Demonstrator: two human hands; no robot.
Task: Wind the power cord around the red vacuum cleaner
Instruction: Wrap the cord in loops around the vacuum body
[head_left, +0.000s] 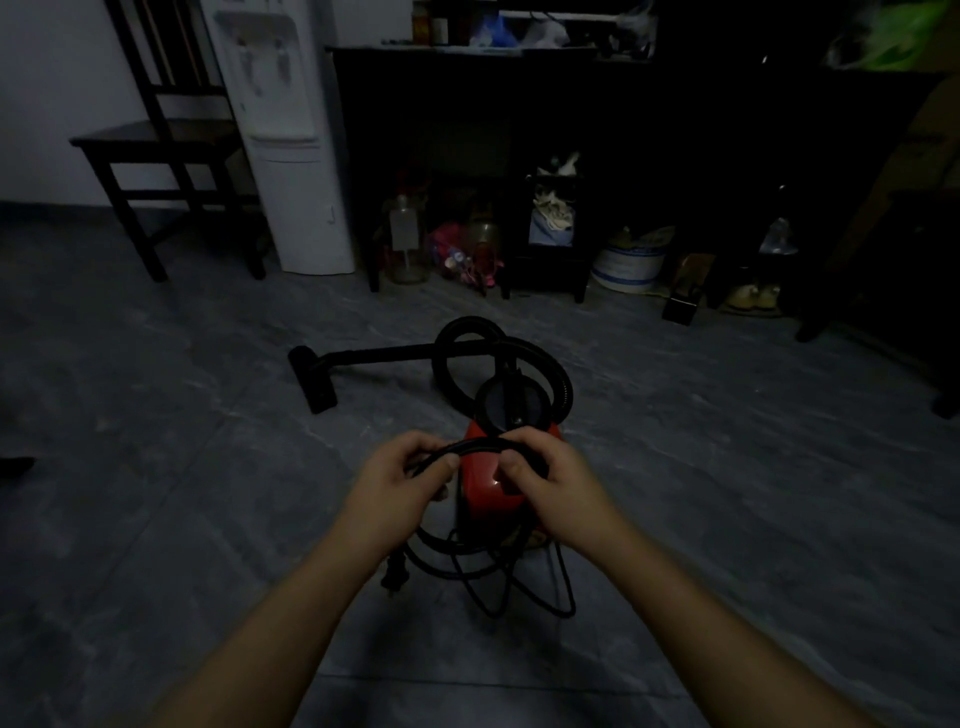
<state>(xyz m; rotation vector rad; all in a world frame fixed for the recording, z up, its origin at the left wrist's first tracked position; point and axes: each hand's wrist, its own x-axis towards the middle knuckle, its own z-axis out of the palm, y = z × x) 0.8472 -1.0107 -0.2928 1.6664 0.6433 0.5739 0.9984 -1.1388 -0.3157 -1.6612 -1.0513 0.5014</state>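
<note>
A dim room seen from above 2 bare forearms: the left hand (410, 480) and right hand (545, 480) each grip a black power cord (470, 446) stretched between them, just above a red vacuum cleaner (491, 480) on a grey tiled floor (727, 467). Loose cord loops and the plug (390, 576) lie on the floor beside the vacuum. Its black hose (540, 364) coils behind, near a dark cabinet (571, 114), a white water dispenser (291, 135) and a wooden chair (156, 140).

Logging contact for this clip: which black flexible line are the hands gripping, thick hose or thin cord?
The thin black power cord, stretched between both hands; the thick ribbed hose loops untouched behind the red vacuum cleaner.
</note>
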